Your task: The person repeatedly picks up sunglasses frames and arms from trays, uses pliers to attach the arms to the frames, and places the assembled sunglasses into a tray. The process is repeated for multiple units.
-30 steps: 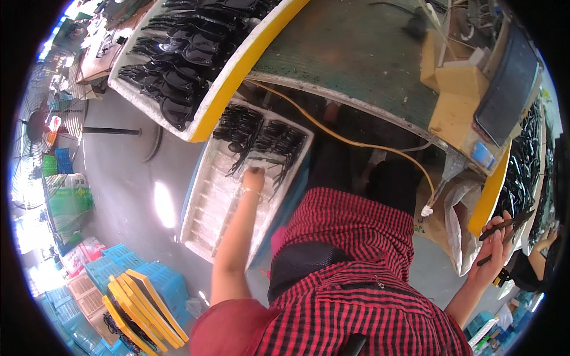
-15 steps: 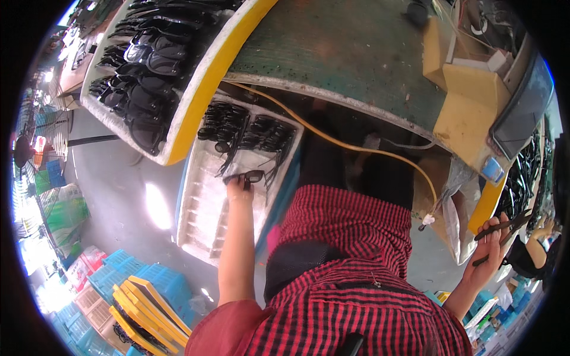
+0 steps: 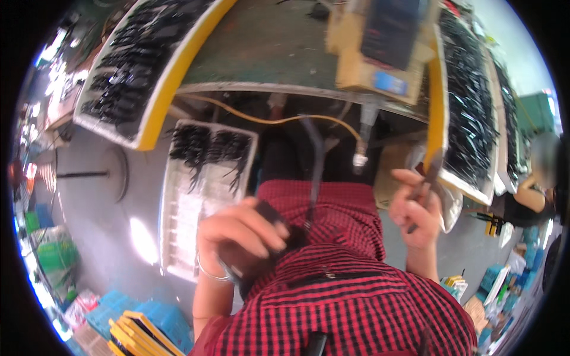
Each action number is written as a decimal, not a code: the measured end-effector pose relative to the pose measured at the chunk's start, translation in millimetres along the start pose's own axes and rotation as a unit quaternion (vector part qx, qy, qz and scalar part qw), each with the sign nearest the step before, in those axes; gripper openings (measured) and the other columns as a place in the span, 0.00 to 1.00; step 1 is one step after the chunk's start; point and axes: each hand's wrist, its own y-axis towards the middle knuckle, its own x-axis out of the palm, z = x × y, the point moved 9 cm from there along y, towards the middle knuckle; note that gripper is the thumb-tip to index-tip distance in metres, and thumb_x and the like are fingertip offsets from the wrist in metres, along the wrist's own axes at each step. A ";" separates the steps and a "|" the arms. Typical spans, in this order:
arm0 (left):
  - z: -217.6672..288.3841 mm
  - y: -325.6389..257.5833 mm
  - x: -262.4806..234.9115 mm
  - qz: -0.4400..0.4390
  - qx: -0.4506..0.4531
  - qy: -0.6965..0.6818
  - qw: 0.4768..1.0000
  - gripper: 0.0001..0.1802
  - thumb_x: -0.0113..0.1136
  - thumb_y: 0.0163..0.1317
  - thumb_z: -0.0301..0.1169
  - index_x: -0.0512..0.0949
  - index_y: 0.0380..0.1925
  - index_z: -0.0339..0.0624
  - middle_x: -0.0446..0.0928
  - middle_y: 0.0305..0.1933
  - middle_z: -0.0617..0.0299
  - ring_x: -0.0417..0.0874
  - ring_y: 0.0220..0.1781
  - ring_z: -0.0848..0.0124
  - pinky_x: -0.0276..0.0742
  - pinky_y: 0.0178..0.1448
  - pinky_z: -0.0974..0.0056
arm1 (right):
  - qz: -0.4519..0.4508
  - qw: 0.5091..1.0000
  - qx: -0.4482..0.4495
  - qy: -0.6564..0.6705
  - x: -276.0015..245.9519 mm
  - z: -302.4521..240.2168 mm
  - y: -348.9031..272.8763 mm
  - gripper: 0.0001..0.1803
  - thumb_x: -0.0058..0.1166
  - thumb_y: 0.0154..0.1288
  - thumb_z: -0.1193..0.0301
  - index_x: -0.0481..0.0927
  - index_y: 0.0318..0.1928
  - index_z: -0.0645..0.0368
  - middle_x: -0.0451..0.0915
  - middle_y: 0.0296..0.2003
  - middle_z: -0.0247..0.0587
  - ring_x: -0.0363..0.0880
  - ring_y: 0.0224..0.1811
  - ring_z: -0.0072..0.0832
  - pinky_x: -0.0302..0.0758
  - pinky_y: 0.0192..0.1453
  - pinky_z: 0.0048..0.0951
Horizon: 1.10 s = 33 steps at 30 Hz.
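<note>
My left hand (image 3: 240,231), a bracelet at its wrist, is closed round dark sunglasses (image 3: 270,215) in front of my body. Motion blurs them, and the fingers hide part of the frame. A curved dark strip like a glasses temple (image 3: 319,160) rises just beyond them; I cannot tell whether it is joined to them. To the right, my right hand (image 3: 417,213) pinches a dark, slim glasses temple (image 3: 428,178), also blurred. Below the bench edge at left lies a white foam tray (image 3: 181,237) with rows of black glasses parts (image 3: 211,145) in its far half.
Yellow-edged trays of black glasses stand at left (image 3: 159,118) and right (image 3: 436,118) of the green workbench (image 3: 267,47). A yellow hose (image 3: 249,117) hangs along the bench edge near a cardboard box (image 3: 350,65). Blue crates (image 3: 160,314) are at lower left. Another person (image 3: 525,202) is at far right.
My left hand has come up from the foam tray toward my body with the sunglasses. My right hand has moved inward from the right-hand tray, holding the temple. The view has swung right.
</note>
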 end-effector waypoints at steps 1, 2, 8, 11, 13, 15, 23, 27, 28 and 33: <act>-4.2 9.6 25.2 -0.094 -0.002 -0.045 0.995 0.16 0.55 0.68 0.42 0.79 0.31 0.40 0.82 0.35 0.46 0.83 0.40 0.52 0.77 0.49 0.52 | -0.023 0.999 0.003 0.023 4.0 2.9 -3.5 0.30 0.56 0.57 0.71 0.68 0.59 0.75 0.74 0.24 0.35 0.69 0.22 0.18 0.65 0.26 0.19; -12.2 15.5 43.3 -0.157 -0.030 -0.065 0.985 0.11 0.55 0.62 0.35 0.80 0.32 0.40 0.82 0.39 0.45 0.84 0.43 0.54 0.73 0.52 0.54 | -0.030 0.998 0.013 0.057 7.2 8.5 -9.3 0.30 0.56 0.57 0.71 0.69 0.59 0.75 0.74 0.24 0.35 0.69 0.22 0.18 0.65 0.26 0.19; -63.8 14.5 97.1 -0.224 -0.159 -0.187 0.943 0.10 0.62 0.52 0.20 0.77 0.36 0.40 0.81 0.48 0.45 0.79 0.56 0.56 0.68 0.62 0.57 | 0.036 0.991 0.096 0.086 -11.6 42.0 -36.8 0.16 0.60 0.59 0.71 0.76 0.46 0.66 0.75 0.26 0.32 0.71 0.23 0.17 0.66 0.29 0.18; -84.9 7.2 77.9 -0.138 -0.195 -0.029 0.971 0.25 0.68 0.50 0.18 0.69 0.48 0.40 0.70 0.62 0.43 0.72 0.65 0.58 0.67 0.67 0.55 | 0.124 0.989 0.045 0.065 -20.7 44.3 -31.5 0.06 0.57 0.64 0.75 0.76 0.41 0.61 0.76 0.28 0.31 0.74 0.26 0.17 0.70 0.32 0.19; -97.6 -2.8 66.0 -0.103 -0.218 0.145 0.960 0.34 0.70 0.48 0.19 0.66 0.56 0.38 0.66 0.65 0.47 0.68 0.67 0.60 0.66 0.68 0.55 | 0.174 0.985 -0.015 0.000 -29.8 48.2 -22.9 0.06 0.56 0.66 0.76 0.76 0.42 0.61 0.77 0.29 0.31 0.76 0.27 0.17 0.72 0.33 0.20; -120.4 -18.7 58.7 -0.022 -0.296 0.090 0.951 0.40 0.71 0.50 0.22 0.61 0.62 0.39 0.65 0.61 0.55 0.66 0.66 0.66 0.66 0.69 0.57 | 0.168 0.985 -0.037 -0.006 -25.7 52.9 -16.1 0.05 0.56 0.67 0.77 0.76 0.42 0.61 0.77 0.29 0.30 0.77 0.29 0.16 0.73 0.35 0.18; -171.9 -3.1 26.0 0.204 -0.372 -0.136 0.895 0.11 0.51 0.71 0.30 0.70 0.51 0.46 0.73 0.48 0.61 0.79 0.51 0.65 0.82 0.52 0.45 | 0.161 0.977 -0.118 -0.079 -17.0 58.9 4.8 0.06 0.54 0.67 0.79 0.75 0.44 0.63 0.77 0.32 0.33 0.79 0.32 0.19 0.74 0.40 0.19; -173.1 14.4 32.9 0.171 -0.334 -0.118 0.919 0.16 0.48 0.71 0.29 0.68 0.57 0.42 0.73 0.51 0.58 0.79 0.53 0.63 0.80 0.55 0.44 | 0.174 0.972 -0.153 -0.033 -18.7 55.6 11.5 0.07 0.52 0.68 0.80 0.73 0.46 0.64 0.77 0.35 0.36 0.80 0.34 0.21 0.76 0.43 0.22; -172.0 18.2 33.8 0.166 -0.335 -0.125 0.919 0.17 0.47 0.72 0.29 0.67 0.59 0.41 0.73 0.52 0.57 0.79 0.54 0.62 0.80 0.57 0.44 | 0.171 0.972 -0.158 -0.039 -17.2 54.0 13.5 0.07 0.52 0.68 0.79 0.73 0.46 0.65 0.77 0.35 0.37 0.81 0.34 0.23 0.77 0.42 0.24; -160.8 23.6 34.7 0.162 -0.310 -0.123 0.929 0.21 0.42 0.72 0.27 0.63 0.64 0.37 0.73 0.57 0.51 0.78 0.58 0.59 0.78 0.60 0.47 | 0.168 0.969 -0.173 -0.053 -15.2 49.5 17.2 0.07 0.51 0.69 0.79 0.72 0.46 0.66 0.78 0.36 0.40 0.82 0.34 0.28 0.79 0.43 0.28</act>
